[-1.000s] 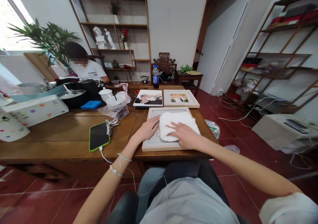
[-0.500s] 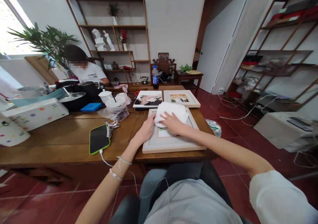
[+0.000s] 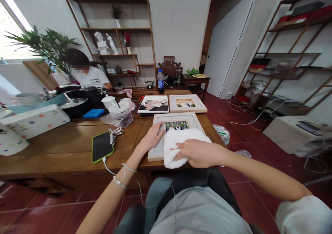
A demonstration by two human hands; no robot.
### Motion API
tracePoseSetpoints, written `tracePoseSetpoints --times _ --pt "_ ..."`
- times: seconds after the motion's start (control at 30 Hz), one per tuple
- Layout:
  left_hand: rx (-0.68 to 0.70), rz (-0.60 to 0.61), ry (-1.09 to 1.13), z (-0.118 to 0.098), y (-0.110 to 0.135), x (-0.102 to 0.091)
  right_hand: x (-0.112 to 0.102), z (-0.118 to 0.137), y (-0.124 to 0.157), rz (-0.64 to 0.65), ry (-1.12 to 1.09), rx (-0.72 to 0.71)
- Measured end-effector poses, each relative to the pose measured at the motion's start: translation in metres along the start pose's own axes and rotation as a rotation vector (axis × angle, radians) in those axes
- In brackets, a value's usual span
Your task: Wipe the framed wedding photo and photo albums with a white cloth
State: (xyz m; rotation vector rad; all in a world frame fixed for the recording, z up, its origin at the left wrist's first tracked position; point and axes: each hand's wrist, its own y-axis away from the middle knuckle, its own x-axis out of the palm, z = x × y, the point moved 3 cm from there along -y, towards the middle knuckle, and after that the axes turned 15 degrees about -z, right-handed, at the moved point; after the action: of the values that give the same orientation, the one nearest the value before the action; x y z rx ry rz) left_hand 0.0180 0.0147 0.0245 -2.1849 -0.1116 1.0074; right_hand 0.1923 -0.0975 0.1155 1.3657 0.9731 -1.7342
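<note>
A pale wooden picture frame lies flat at the table's front edge, with a small photo showing in its mat. My left hand holds the frame's left side, the thumb over its face. Under my right hand is a folded white towel, pressed on the lower right of the frame and overhanging its near edge. My right fingers are bent into the towel, which hides the bottom part of the photo.
Behind lie a second framed photo and a photo panel. A phone on a cable, a foil scrap and a lidded cup are to the left. Beyond them a person sits by a black pot. A bottle stands at the back.
My right hand has drawn the towel toward me and to the right, down to the frame's near edge, uncovering the top of the photo. My left hand stays at the left side.
</note>
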Motion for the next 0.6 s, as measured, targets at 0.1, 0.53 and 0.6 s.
tracePoseSetpoints --times 0.1,0.53,0.6 --pt "0.047 0.032 -0.012 -0.002 0.003 -0.001 -0.020 -0.030 0.010 0.011 -0.224 0.036" --pt "0.046 0.082 0.012 -0.001 0.005 -0.001 -0.007 -0.125 -0.080 -0.505 0.454 0.152" --pt "0.045 0.084 0.014 -0.001 0.004 -0.001 0.017 -0.117 -0.095 -0.334 0.475 0.026"
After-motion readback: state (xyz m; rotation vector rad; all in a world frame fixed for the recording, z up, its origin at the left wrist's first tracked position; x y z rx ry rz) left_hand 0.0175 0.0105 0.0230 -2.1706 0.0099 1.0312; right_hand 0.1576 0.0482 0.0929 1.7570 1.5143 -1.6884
